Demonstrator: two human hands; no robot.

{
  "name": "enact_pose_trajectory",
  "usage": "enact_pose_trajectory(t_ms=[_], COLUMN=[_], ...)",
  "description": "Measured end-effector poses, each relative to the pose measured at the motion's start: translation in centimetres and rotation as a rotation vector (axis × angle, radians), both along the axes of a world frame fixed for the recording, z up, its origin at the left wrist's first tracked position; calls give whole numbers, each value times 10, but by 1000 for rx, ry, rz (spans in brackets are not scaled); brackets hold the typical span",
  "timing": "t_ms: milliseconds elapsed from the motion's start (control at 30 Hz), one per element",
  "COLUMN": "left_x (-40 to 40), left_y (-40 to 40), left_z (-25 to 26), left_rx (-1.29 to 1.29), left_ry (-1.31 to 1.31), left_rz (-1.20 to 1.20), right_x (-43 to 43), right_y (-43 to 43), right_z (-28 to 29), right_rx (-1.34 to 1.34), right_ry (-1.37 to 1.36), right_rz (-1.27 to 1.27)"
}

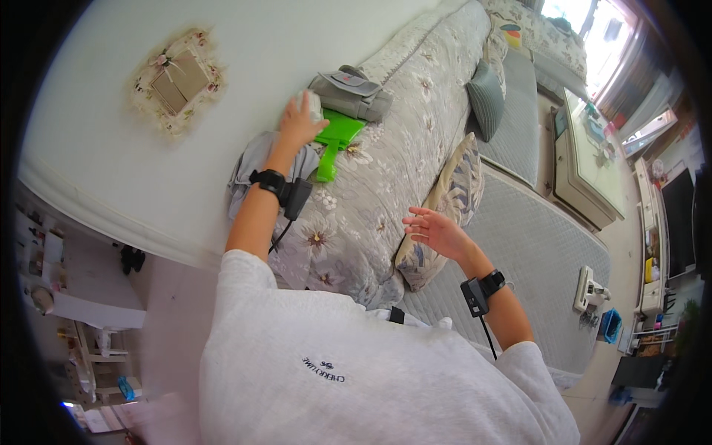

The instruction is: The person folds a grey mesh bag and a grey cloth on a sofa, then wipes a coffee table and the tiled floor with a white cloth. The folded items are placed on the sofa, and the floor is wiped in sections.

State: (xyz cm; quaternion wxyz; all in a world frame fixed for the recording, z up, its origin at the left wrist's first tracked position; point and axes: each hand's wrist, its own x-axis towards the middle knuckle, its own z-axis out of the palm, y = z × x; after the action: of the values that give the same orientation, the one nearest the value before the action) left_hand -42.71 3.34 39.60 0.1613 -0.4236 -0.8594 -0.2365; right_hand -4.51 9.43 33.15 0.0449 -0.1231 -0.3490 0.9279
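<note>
My left hand (300, 123) reaches to the sofa back by the wall, its fingers spread at a small white bundle (315, 105); whether it grips the bundle is not clear. Right beside lies a grey fabric bag (347, 94) with a flap. A bright green bag or pouch (340, 129) with a hanging green strap rests just below it on the floral sofa cover (361, 183). Grey cloth (253, 161) lies partly behind my left forearm. Over the sofa, near a patterned cushion (445, 206), my right hand (436, 231) is held with fingers apart and nothing in it.
The grey quilted seat (517, 245) runs along the right, bearing a white device (587, 289). A grey-green striped cushion (486, 100) leans farther up. Beyond are a glass-topped coffee table (595, 161) and a blue-lined bin (611, 325). An ornate frame (178, 82) hangs on the wall.
</note>
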Motion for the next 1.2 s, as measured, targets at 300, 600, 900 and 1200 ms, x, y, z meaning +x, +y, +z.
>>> enact_pose_trajectory(t_ms=[300,600,900,1200], left_x=[-9,20,32,55], left_y=[-66,-249,-269,-276], left_z=[14,-47,-97,-33], left_rx=[284,428,252,1121], left_ry=[78,-326,-602,-767], left_rz=[-204,161,229,133], right_x=[-80,-257,-322,-253], right_y=[-5,-52,-96,-93], right_z=[43,70,40,45], right_rx=[471,1791,2256,755], right_ry=[-26,378,85,123], right_rz=[24,-28,-30,-120])
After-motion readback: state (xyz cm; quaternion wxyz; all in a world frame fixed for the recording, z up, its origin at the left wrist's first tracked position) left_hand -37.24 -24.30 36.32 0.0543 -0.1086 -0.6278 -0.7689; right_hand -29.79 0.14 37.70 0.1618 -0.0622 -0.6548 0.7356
